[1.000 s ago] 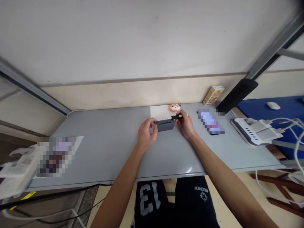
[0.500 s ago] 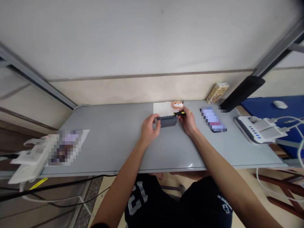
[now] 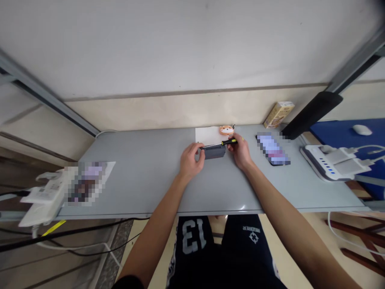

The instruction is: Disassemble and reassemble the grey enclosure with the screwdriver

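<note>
A small dark grey box with a row of vent slots [image 3: 214, 152] stands on the grey table in front of me. My left hand [image 3: 191, 159] grips its left end between thumb and fingers. In my right hand [image 3: 240, 151] is a screwdriver with a black and yellow handle [image 3: 229, 141], held nearly level. Its thin metal shaft lies along the top of the box and points left, toward my left fingertips. Whether the tip touches the box or a screw is too small to tell. Behind the box lies a white sheet of paper [image 3: 207, 135].
An orange animal-face case [image 3: 226, 130] rests on the paper's right side. To the right are a phone [image 3: 272, 149], a carton [image 3: 278, 114], a black cylinder [image 3: 313, 114] and a power strip [image 3: 333, 162] with chargers. Another power strip [image 3: 42, 208] and a blurred sheet [image 3: 90, 184] are at left.
The view has shifted slightly and my legs have moved closer together below the table. Both hands keep their hold on the box and the screwdriver, almost unmoved.
</note>
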`<control>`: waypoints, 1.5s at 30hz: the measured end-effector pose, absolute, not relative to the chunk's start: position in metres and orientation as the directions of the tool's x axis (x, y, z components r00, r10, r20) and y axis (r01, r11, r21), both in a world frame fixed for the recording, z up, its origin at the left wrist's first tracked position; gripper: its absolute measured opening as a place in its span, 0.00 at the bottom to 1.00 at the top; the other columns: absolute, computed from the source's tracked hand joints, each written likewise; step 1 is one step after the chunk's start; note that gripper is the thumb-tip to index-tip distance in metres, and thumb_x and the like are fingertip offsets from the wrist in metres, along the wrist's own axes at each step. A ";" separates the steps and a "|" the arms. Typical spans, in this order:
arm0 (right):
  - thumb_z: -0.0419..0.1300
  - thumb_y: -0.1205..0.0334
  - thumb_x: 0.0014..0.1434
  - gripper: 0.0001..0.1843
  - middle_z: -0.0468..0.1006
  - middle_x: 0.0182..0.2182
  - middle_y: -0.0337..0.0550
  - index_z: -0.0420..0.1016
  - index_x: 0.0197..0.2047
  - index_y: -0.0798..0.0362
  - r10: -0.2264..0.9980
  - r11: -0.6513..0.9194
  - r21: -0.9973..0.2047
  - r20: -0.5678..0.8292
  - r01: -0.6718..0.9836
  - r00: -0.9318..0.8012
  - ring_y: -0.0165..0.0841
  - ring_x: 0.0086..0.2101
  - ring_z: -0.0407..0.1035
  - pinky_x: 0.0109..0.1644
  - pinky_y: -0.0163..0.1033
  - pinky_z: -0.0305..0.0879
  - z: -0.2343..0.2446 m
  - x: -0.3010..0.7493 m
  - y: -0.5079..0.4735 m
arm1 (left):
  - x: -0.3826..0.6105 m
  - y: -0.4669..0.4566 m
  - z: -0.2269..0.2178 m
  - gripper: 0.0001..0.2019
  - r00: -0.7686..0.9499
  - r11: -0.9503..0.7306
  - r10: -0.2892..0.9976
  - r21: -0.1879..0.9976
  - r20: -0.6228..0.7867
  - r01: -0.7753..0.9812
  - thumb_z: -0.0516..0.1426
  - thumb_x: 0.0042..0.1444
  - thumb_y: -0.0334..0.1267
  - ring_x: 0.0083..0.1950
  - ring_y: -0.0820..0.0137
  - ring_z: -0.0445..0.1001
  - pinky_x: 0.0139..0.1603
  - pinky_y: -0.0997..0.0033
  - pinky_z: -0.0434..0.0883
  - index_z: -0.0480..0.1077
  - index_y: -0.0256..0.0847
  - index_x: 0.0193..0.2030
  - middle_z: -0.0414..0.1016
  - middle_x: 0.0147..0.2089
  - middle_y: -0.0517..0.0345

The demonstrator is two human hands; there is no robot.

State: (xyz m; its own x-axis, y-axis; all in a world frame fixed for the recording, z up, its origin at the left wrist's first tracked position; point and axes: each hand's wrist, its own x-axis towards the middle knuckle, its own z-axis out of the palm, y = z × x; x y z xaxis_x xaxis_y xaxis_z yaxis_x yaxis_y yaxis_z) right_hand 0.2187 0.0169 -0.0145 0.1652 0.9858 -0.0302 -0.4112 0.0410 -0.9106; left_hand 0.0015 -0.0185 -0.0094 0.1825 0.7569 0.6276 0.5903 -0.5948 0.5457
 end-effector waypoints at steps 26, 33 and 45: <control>0.65 0.42 0.56 0.19 0.72 0.19 0.37 0.75 0.32 0.51 0.984 0.062 -0.909 -0.012 -0.413 0.176 0.27 0.20 0.60 0.22 0.35 0.52 -0.010 0.218 0.017 | 0.004 -0.010 -0.012 0.04 0.051 -0.582 0.780 0.692 0.624 0.426 0.59 0.66 0.39 0.37 0.70 0.69 0.43 0.67 0.70 0.74 0.43 0.43 0.76 0.40 0.56; 0.64 0.42 0.58 0.19 0.72 0.19 0.37 0.75 0.32 0.51 0.980 0.111 -0.921 0.038 -0.373 0.197 0.27 0.20 0.61 0.22 0.35 0.51 -0.010 0.219 0.017 | 0.003 -0.010 -0.010 0.04 0.044 -0.583 0.775 0.687 0.630 0.434 0.60 0.67 0.39 0.38 0.70 0.70 0.44 0.66 0.71 0.75 0.43 0.43 0.76 0.41 0.55; 0.62 0.34 0.58 0.24 0.72 0.20 0.36 0.74 0.32 0.49 0.968 0.181 -0.955 0.131 -0.235 0.213 0.27 0.21 0.61 0.24 0.35 0.54 -0.001 0.223 0.014 | 0.000 -0.010 -0.006 0.07 0.061 -0.545 0.811 0.715 0.581 0.438 0.59 0.67 0.41 0.44 0.66 0.75 0.44 0.64 0.71 0.78 0.45 0.45 0.79 0.44 0.53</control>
State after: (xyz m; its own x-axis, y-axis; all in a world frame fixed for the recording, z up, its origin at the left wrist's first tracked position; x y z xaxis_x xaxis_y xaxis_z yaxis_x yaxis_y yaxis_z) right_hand 0.2233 0.0145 -0.0007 0.2131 0.9682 0.1309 -0.2346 0.1808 -0.9552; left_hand 0.0001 -0.0103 -0.0056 0.0610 0.8113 0.5814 0.4376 -0.5452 0.7150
